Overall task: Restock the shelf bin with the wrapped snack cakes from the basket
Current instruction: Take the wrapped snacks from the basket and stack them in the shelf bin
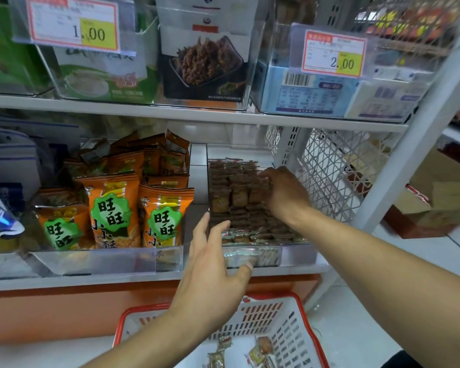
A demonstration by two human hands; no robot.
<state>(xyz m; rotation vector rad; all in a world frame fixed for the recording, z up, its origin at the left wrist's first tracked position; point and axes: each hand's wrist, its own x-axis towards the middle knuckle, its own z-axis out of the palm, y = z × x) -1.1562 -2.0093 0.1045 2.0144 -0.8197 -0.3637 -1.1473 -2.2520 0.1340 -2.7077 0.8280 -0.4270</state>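
A: Entry, head view. Where are the wrapped snack cakes?

B: Most sit packed in rows inside the clear plastic shelf bin [298, 254] on the lower white shelf; the small brown wrapped snack cakes [237, 197] fill it nearly wall to wall. A few loose ones [258, 353] lie on the floor of the white plastic basket with a red rim [300, 338] below the shelf.

A: Right hand?

B: The right hand [283, 193] is inside the bin, palm down over the far-right rows, fingers curled onto the cakes there. Whether it actually pinches one, cannot tell; the fingertips are hidden among the wrappers.

A: Left hand?

B: The left hand [213, 269] is spread, fingers straight and apart, holding nothing. Its fingertips are at the bin's front-left corner and the thumb lies across the front wall.

A: Neighbours?

B: Just left of the bin, a second clear bin of orange snack packets with green labels [109, 211]. On the upper shelf, a price tag reading 2.00 [335, 53] and another reading 1.00 [73, 23].
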